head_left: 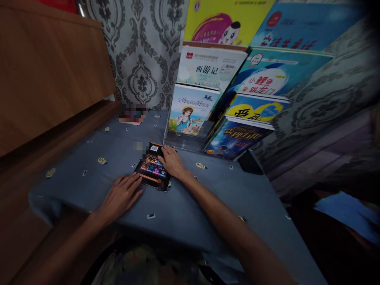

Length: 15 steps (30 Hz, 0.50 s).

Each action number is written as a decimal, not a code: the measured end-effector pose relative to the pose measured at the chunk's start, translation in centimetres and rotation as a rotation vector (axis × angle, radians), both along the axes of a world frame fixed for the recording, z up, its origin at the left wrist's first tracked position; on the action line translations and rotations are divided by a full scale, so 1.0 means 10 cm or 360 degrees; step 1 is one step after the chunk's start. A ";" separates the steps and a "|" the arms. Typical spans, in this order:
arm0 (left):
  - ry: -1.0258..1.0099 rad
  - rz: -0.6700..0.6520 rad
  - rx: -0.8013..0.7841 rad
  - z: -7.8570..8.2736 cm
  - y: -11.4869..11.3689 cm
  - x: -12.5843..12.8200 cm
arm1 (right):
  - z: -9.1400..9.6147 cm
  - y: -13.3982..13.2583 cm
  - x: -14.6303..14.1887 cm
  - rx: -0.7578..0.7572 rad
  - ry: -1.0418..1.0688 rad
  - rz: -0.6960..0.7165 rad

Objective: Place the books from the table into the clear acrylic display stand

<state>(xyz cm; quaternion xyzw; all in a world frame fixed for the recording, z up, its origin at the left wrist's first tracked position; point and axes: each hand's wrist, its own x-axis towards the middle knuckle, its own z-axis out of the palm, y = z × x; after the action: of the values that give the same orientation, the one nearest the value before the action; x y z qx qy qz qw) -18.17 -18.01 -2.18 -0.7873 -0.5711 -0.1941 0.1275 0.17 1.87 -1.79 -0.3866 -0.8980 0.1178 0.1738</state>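
A dark book (153, 168) with a barcode and several small colourful pictures lies flat on the cloth-covered table. My left hand (122, 194) rests by its near left edge, fingers stretched out and fingertips at the cover. Over the right edge of the book lies my right hand (173, 161), its fingers extended flat on the cover. Neither hand is wrapped round the book. Parts of the cover are blurred into blocks.
A clear stand (185, 142) holds several upright books, among them a blue one (237, 136). A small reddish book (132, 114) lies at the back left. Wooden furniture (53, 75) borders the table (74, 154) on the left; a black object (251, 162) sits right of the stand.
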 end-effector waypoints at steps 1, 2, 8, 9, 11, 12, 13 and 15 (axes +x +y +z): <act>-0.0026 -0.0012 -0.0009 0.01 0.00 -0.01 | -0.02 -0.01 0.08 -0.0008 0.0017 -0.0039; -0.0060 -0.0025 -0.0023 0.01 0.00 -0.01 | -0.03 -0.02 0.16 -0.0012 0.0038 -0.0063; -0.0226 0.0061 -0.0117 0.05 0.07 -0.05 | -0.07 -0.24 0.39 0.0014 0.0056 -0.0012; -0.0215 0.0067 -0.0129 0.05 0.08 -0.06 | -0.06 -0.28 0.41 0.0014 0.0039 0.0005; -0.0181 0.0058 -0.0164 0.05 0.08 -0.08 | -0.03 -0.38 0.46 0.0030 0.0016 0.0042; -0.0162 0.0044 -0.0192 0.05 0.06 -0.09 | -0.02 -0.43 0.49 0.0044 0.0008 0.0062; -0.0142 0.0021 -0.0217 0.06 0.03 -0.11 | 0.00 -0.49 0.54 0.0058 -0.0003 0.0083; -0.0089 -0.0066 -0.0247 0.08 -0.08 -0.14 | 0.03 -0.64 0.66 0.0078 -0.0044 0.0140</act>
<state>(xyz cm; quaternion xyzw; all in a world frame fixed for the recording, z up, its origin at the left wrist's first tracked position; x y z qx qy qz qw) -19.61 -18.85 -1.43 -0.8007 -0.5715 -0.1738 0.0459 6.75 -4.56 -1.50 -0.3441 -0.9191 0.0979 0.1653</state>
